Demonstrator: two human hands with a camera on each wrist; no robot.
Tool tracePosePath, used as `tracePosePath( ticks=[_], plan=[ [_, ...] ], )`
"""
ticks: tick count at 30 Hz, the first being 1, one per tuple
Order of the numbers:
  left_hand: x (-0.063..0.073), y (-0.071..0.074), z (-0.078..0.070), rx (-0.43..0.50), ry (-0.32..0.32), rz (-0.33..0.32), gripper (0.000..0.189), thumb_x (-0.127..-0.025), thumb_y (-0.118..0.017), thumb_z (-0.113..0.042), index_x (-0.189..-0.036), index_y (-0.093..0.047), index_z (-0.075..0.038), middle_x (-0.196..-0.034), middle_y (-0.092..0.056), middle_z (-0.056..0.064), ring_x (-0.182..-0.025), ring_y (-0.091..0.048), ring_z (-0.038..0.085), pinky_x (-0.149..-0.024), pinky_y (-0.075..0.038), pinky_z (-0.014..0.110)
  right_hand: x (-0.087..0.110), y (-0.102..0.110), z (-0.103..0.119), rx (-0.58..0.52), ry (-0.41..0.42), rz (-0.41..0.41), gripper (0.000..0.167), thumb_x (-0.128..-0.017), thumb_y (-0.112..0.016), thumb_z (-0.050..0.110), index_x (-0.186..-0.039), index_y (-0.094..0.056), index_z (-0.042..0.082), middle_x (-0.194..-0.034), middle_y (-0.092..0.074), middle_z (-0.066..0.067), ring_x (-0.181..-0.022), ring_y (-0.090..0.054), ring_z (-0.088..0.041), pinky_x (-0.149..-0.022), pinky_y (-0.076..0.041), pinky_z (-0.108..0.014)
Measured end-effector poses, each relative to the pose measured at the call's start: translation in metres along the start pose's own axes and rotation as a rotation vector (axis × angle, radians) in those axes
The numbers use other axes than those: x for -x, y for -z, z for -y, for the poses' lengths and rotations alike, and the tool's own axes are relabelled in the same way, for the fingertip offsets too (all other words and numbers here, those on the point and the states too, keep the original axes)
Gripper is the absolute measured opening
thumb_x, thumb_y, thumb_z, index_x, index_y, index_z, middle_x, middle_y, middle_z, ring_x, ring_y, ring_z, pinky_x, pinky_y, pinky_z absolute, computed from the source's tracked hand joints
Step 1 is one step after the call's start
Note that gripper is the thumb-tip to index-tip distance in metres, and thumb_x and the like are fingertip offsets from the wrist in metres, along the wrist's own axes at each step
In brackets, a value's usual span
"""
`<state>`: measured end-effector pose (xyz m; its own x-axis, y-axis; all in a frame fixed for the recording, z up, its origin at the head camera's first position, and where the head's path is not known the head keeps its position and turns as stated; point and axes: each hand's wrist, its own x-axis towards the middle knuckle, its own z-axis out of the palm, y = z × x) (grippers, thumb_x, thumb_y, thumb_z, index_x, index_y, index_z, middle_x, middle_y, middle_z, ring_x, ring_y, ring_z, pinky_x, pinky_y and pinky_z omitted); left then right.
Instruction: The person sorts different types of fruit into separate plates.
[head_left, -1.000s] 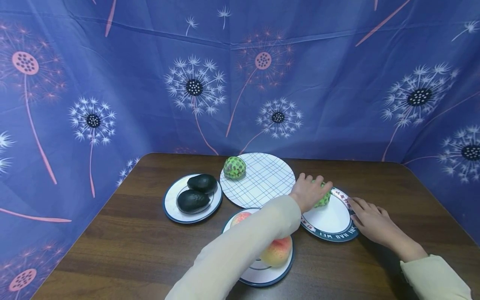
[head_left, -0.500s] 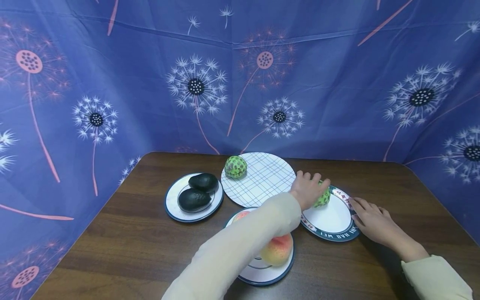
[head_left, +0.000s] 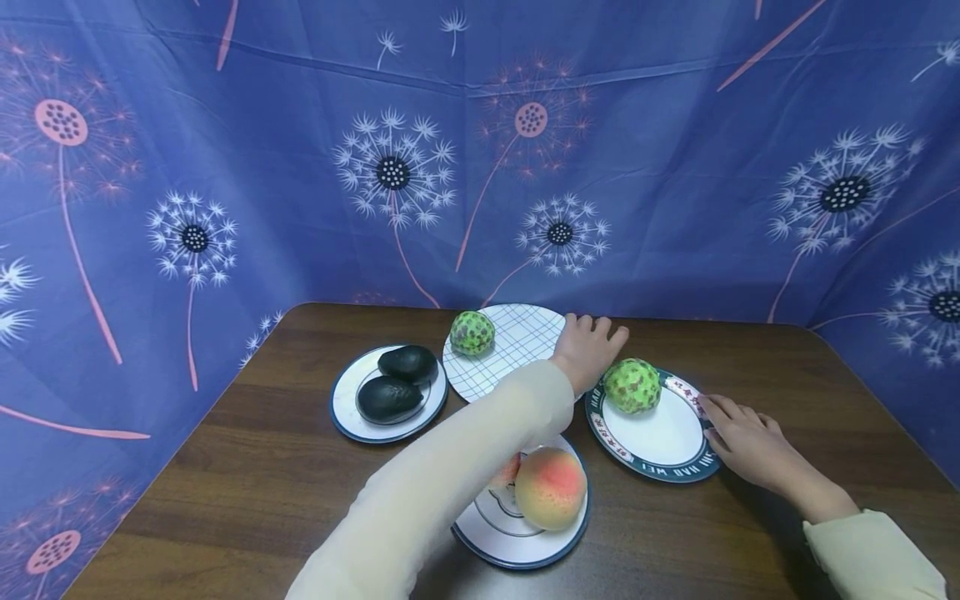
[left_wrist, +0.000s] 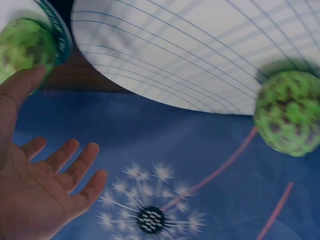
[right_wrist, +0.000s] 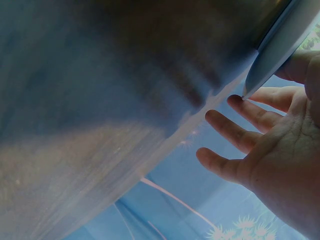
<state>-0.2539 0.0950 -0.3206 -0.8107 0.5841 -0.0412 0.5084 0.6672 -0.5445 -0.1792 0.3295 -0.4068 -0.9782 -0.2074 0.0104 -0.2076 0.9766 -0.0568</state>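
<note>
My left hand (head_left: pixel 588 352) hovers above the right side of the checked plate (head_left: pixel 525 333), fingers spread and nothing in its grasp. Just right of it, a green knobbly custard apple (head_left: pixel 632 386) sits on the dark-rimmed lettered plate (head_left: pixel 667 437). In the left wrist view, the thumb overlaps that custard apple (left_wrist: pixel 25 47); contact cannot be told. Another custard apple (head_left: pixel 472 333) lies at the left of the checked plate. My right hand (head_left: pixel 750 442) rests with thumb and fingertips at the lettered plate's right rim, fingers fairly straight; the right wrist view shows fingertips against the rim (right_wrist: pixel 272 55).
Two dark avocados (head_left: pixel 390 400) lie on a small plate (head_left: pixel 345 421) at the left. In front, a blue-rimmed plate (head_left: pixel 517 550) bears peaches (head_left: pixel 551 489), one partly behind the left sleeve (head_left: pixel 450 475). A patterned blue cloth (head_left: pixel 480 167) hangs behind the wooden table (head_left: pixel 262 467).
My left hand has let go of the right-hand custard apple and moved left and back, leaving the fruit on the lettered plate. The right hand stays at the rim.
</note>
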Motion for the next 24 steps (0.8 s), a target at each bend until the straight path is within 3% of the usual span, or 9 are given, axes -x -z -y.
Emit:
tracePosePath(
  ticks=[9,17,24],
  plan=[
    [0.007,-0.025,0.038,0.068,0.067,-0.005,0.053,-0.093,-0.043,-0.037,-0.141,-0.024,-0.024,-0.137,-0.039,0.002,-0.122,-0.043,0.022,-0.103,-0.035,0.040,0.000,-0.002,-0.001,0.007,0.020,-0.025,0.055,-0.087,-0.056,0.017,-0.132,-0.037,-0.007,-0.129,-0.038,-0.032,-0.113,-0.037,-0.054,-0.087,-0.028,-0.073],
    [0.013,-0.049,0.060,0.058,0.115,-0.003,0.050,-0.091,-0.047,-0.038,-0.137,-0.033,-0.022,-0.133,-0.043,0.003,-0.118,-0.046,0.024,-0.099,-0.038,0.042,0.001,-0.002,-0.001,0.012,0.013,-0.025,0.056,-0.086,-0.057,0.017,-0.132,-0.037,-0.007,-0.129,-0.038,-0.033,-0.112,-0.038,-0.055,-0.087,-0.028,-0.073],
    [0.018,-0.067,0.079,0.087,0.161,0.043,0.049,-0.091,-0.049,-0.037,-0.135,-0.035,-0.021,-0.134,-0.042,0.005,-0.120,-0.044,0.026,-0.100,-0.037,0.044,0.001,-0.002,0.000,0.012,0.012,-0.025,0.054,-0.087,-0.056,0.017,-0.132,-0.037,-0.006,-0.128,-0.039,-0.032,-0.113,-0.038,-0.054,-0.087,-0.028,-0.073]
  ],
)
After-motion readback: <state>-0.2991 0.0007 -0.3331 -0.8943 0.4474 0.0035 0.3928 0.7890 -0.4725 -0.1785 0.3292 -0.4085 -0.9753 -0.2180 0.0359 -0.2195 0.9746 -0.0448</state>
